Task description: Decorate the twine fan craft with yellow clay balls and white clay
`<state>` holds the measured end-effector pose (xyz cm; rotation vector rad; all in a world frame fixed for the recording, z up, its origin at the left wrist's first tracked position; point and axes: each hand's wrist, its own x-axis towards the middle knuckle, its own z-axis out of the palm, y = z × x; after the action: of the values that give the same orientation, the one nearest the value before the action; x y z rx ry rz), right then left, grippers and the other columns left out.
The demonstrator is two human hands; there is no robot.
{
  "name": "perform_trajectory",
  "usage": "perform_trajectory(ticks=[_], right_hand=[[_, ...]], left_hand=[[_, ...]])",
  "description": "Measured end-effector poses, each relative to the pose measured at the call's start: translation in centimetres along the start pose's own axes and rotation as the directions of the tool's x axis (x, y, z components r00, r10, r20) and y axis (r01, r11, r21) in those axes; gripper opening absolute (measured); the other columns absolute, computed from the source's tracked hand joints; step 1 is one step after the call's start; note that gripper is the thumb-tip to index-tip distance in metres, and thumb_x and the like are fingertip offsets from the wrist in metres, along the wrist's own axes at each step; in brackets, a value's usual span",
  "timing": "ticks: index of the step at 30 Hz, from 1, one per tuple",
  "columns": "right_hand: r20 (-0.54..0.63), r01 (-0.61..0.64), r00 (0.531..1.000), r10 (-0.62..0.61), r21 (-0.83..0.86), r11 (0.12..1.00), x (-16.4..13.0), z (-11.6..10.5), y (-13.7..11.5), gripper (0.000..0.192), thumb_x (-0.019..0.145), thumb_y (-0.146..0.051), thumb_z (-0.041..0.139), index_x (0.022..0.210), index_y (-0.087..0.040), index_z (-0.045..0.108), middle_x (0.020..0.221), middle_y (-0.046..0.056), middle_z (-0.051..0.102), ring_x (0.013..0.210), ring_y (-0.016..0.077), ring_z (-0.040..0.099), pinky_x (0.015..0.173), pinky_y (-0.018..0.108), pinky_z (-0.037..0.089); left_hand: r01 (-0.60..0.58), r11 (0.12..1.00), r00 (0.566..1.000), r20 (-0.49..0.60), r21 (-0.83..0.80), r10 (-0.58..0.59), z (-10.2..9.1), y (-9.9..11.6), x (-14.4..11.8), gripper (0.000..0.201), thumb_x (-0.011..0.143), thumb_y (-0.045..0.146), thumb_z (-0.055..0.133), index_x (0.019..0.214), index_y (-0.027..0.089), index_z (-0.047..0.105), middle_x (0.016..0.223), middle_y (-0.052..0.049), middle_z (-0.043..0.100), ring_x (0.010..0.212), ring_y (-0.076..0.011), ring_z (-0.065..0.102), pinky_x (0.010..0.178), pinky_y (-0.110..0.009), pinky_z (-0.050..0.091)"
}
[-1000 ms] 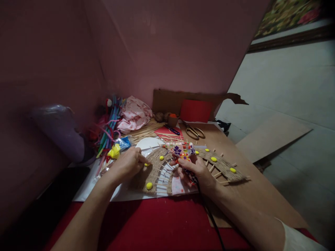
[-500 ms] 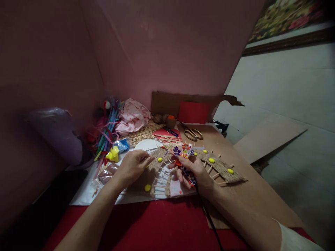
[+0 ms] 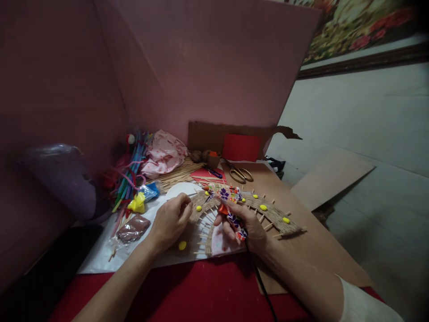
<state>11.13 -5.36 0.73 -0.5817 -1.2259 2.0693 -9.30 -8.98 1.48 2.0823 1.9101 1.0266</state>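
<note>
The right hand (image 3: 250, 219) grips a floral tool (image 3: 225, 192), partly covering it. The left hand (image 3: 171, 219) partly obscures the arch (image 3: 273, 215); its grip is unclear.

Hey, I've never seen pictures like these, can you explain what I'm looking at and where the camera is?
There's no machine here, just a person's two bare hands. Every picture comes from one camera worn on the head, looking forward and down.

The right hand holds a flower-patterned tool with a black cord, perhaps a glue gun. The left hand is close to a woven arch dotted with yellow ovals; I can't tell whether it grips anything.

Farther back lie scissors, thin sticks and crumpled pink cloth. Left of the hands is a brown packet in clear plastic.
</note>
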Motion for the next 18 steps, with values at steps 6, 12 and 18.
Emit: perform_trajectory(ticks=[6,12,18], right_hand=[[-0.043,0.075,0.996,-0.077,-0.043,0.996,0.1,0.4,-0.1,0.039,0.082,-0.047,0.054,0.077,-0.011,0.066,0.039,-0.001,0.052,0.027,0.0063,0.038,0.027,0.015,0.028],[-0.088,0.143,0.985,-0.152,-0.094,0.985,-0.1,1.0,0.0,0.034,0.078,-0.045,0.06,0.078,-0.012,0.062,0.04,-0.004,0.051,0.029,0.0065,0.04,0.031,0.017,0.032],[-0.172,0.182,0.964,-0.201,-0.119,0.976,-0.1,0.9,0.0,0.035,0.077,-0.047,0.061,0.075,-0.012,0.06,0.039,-0.005,0.049,0.026,0.0056,0.037,0.029,0.018,0.03]], left_hand=[[-0.06,0.989,0.993,-0.112,-0.132,0.046,0.0,-0.3,0.2,0.014,0.085,0.018,0.037,0.086,0.019,0.05,0.079,-0.003,0.058,0.073,-0.0162,0.055,0.067,-0.027,0.042],[-0.021,0.977,0.992,-0.129,-0.21,-0.007,-0.1,-0.2,0.1,0.021,0.086,0.034,0.047,0.078,0.019,0.059,0.063,0.001,0.059,0.057,-0.0131,0.052,0.056,-0.025,0.039],[-0.101,0.964,0.936,-0.352,-0.247,0.008,-0.4,-0.6,0.4,0.014,0.08,0.026,0.055,0.082,0.021,0.068,0.078,-0.002,0.062,0.073,-0.0151,0.057,0.066,-0.025,0.043]])
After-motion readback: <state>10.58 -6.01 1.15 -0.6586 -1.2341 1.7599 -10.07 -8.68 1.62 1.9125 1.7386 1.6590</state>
